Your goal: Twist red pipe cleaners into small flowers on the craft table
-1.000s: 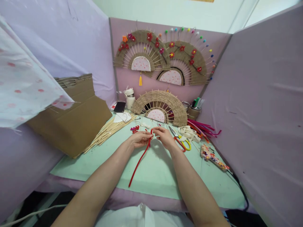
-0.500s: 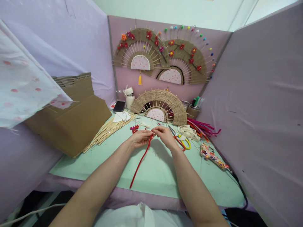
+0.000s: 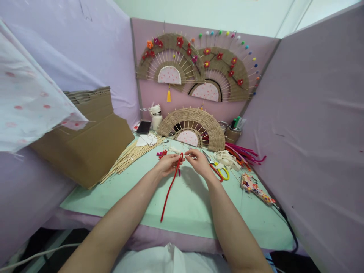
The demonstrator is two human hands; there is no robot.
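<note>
A red pipe cleaner (image 3: pixel 168 192) is pinched in my left hand (image 3: pixel 167 164), its top bent into a small loop at the fingertips. The long tail hangs down toward the table's front edge. My right hand (image 3: pixel 198 162) is just right of the loop, thumb and forefinger slightly apart, with nothing visible between them. A short magenta piece (image 3: pixel 179 172) shows below my left fingers; what it joins is hidden. Small red and magenta flowers (image 3: pixel 162 154) lie beyond my left hand. Scissors with red and yellow handles (image 3: pixel 223 172) lie to the right of my right hand.
A twine-woven fan (image 3: pixel 196 115) stands at the back. Thin sticks (image 3: pixel 127 157) and cardboard (image 3: pixel 85 151) are on the left. On the right are cream fabric scraps (image 3: pixel 227 160), magenta pipe cleaners (image 3: pixel 247 152) and a flower-patterned glue gun (image 3: pixel 256 188) with a black cable.
Half a second ago my right fingers were on the top of the pipe cleaner; now they are off it, and the loop stands clear. The tail's lower end has swung slightly right.
</note>
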